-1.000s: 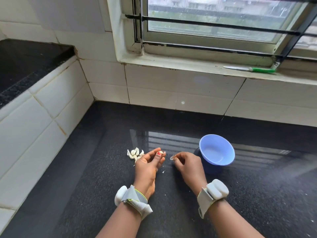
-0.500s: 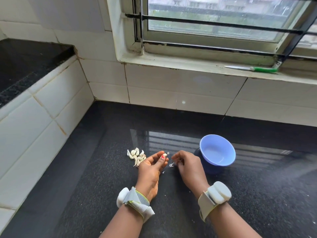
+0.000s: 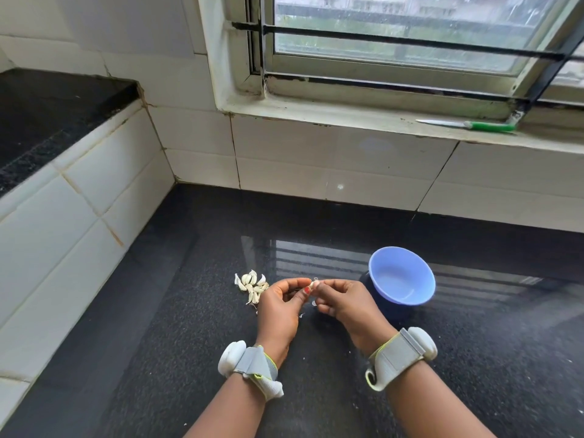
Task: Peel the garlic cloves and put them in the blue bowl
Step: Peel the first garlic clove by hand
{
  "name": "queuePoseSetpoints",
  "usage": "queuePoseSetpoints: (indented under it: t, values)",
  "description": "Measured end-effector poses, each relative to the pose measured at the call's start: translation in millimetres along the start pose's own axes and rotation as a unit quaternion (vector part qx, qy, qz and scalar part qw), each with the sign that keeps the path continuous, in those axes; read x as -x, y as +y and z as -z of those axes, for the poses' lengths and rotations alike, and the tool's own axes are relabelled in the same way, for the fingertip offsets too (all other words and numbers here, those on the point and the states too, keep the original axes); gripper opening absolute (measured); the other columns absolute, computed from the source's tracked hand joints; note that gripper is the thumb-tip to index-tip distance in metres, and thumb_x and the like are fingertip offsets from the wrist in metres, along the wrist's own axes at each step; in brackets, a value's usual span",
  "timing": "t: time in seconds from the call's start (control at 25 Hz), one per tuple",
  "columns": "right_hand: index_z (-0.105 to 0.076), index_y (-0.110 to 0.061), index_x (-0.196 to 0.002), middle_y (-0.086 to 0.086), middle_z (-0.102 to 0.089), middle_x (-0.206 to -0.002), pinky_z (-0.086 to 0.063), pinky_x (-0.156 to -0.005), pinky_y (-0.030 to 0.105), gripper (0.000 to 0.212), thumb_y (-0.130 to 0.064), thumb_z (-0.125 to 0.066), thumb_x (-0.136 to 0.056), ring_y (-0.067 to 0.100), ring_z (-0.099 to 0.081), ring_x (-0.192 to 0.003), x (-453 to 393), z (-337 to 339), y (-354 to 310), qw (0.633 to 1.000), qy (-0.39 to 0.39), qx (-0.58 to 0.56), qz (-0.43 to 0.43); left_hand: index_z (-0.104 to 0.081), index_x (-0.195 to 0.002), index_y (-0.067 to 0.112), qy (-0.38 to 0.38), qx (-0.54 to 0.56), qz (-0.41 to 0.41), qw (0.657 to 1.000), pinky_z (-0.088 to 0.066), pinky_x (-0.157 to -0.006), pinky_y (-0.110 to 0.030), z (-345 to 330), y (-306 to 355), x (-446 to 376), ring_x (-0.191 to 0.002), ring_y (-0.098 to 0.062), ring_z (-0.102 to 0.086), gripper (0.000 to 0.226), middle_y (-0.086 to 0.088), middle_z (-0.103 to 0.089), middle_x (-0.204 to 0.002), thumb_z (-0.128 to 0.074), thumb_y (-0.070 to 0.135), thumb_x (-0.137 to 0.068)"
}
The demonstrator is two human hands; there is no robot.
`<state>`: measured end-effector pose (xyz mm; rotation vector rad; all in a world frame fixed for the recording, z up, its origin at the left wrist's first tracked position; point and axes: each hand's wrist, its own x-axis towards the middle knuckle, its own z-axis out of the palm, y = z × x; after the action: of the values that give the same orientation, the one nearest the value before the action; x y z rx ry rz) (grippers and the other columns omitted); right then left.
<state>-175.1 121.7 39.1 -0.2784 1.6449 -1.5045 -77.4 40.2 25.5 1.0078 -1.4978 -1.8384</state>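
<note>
Pinching one small garlic clove (image 3: 313,284) between them, the left hand (image 3: 279,306) and the right hand (image 3: 347,303) meet just left of the blue bowl (image 3: 401,279), above the black desk (image 3: 189,358). The fingers of both hands curl inward, thumb and fingertips pressed onto the clove from either side. The bowl sits upright on the desk, close beside the right hand, and its inside shows only bare blue. A heap of unpeeled cloves (image 3: 252,284) lies on the desk farther left of the bowl, just beyond the left hand's knuckles. A few pale scraps of skin (image 3: 301,315) lie on the desk under the hands. Each wrist carries a grey strap with a white pod. Behind the bowl, on the window sill, rests a green-handled knife (image 3: 467,125).
</note>
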Motion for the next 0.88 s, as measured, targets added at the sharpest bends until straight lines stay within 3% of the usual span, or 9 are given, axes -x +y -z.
queuePoseSetpoints:
  t: [0.24,0.44,0.56,0.68,0.88]
  values:
    - [-0.07,0.004,-0.099,0.007,-0.068,-0.082,-0.052,-0.078,0.026,0.016,-0.008,-0.068,-0.088,0.01,-0.059,-0.072,1,1,-3,0.999,-0.022,-0.038,-0.028,-0.072,-0.088,0.012,-0.014,-0.094,-0.058,0.994,-0.051,-0.072,-0.016,5,-1,-6,-0.076,-0.002,-0.066,0.009,0.0,-0.073,-0.084,-0.072,0.007,-0.081]
    - [-0.069,0.003,-0.097,0.014,-0.067,-0.083,-0.055,-0.073,0.024,0.013,-0.006,-0.067,-0.088,0.015,-0.061,-0.072,7,0,-9,0.999,-0.024,-0.044,-0.006,-0.071,-0.079,0.024,-0.008,-0.148,-0.093,0.985,-0.053,-0.072,-0.019,6,1,-7,-0.074,-0.002,-0.067,0.016,0.008,-0.072,-0.078,-0.072,0.007,-0.08]
    - [-0.07,0.003,-0.097,0.017,-0.069,-0.085,-0.057,-0.072,0.024,0.013,-0.006,-0.065,-0.089,0.02,-0.063,-0.077,11,0,-14,1.0,-0.015,-0.017,0.007,-0.072,-0.08,0.023,0.0,-0.166,-0.094,0.982,-0.056,-0.075,-0.027,6,0,-8,-0.075,-0.005,-0.068,0.018,0.008,-0.072,-0.078,-0.071,0.006,-0.08]
    - [-0.071,0.002,-0.09,0.014,-0.069,-0.077,-0.054,-0.064,0.021,0.009,-0.004,-0.064,-0.09,0.018,-0.061,-0.071,10,-1,-16,0.999,-0.005,0.025,0.035,-0.073,-0.08,0.023,0.006,-0.17,-0.094,0.981,-0.058,-0.076,-0.036,7,-1,-9,-0.075,-0.009,-0.069,0.018,0.007,-0.072,-0.078,-0.072,0.004,-0.079]
    - [-0.073,0.003,-0.087,0.01,-0.07,-0.071,-0.057,-0.066,0.026,0.01,-0.002,-0.065,-0.089,0.014,-0.064,-0.066,3,-2,-16,0.991,0.01,0.117,0.06,-0.076,-0.082,0.016,0.014,-0.214,-0.14,0.967,-0.056,-0.077,-0.032,8,1,-9,-0.076,-0.005,-0.067,0.018,0.007,-0.073,-0.079,-0.073,0.0,-0.075]
